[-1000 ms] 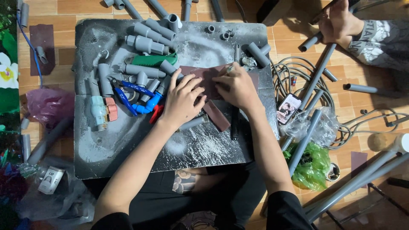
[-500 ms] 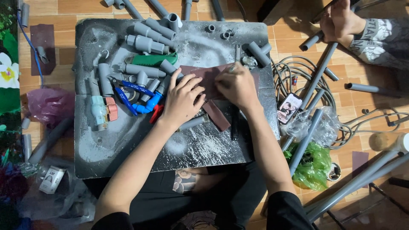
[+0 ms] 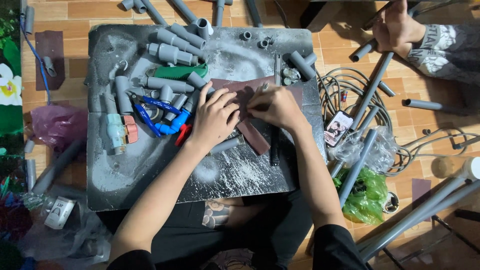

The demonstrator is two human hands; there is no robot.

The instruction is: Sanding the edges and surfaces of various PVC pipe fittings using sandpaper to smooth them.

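On the dusty dark table (image 3: 150,185), the left hand (image 3: 214,120) lies spread, pressing down a sheet of reddish-brown sandpaper (image 3: 250,131). The right hand (image 3: 276,106) is pressed together, fingertips pinching something small on it. Blue-handled pliers (image 3: 160,115) lie beside grey plastic pipe fittings (image 3: 172,47).

Left hand (image 3: 214,120) and right hand (image 3: 275,106) press together on brown sandpaper sheet (image 3: 240,92) atop dusty black tabletop (image 3: 150,175). Grey pipe fittings (image 3: 172,50) and blue-handled pliers (image 3: 160,117) lie left of them. Another person's hand (image 3: 395,25) at upper right.
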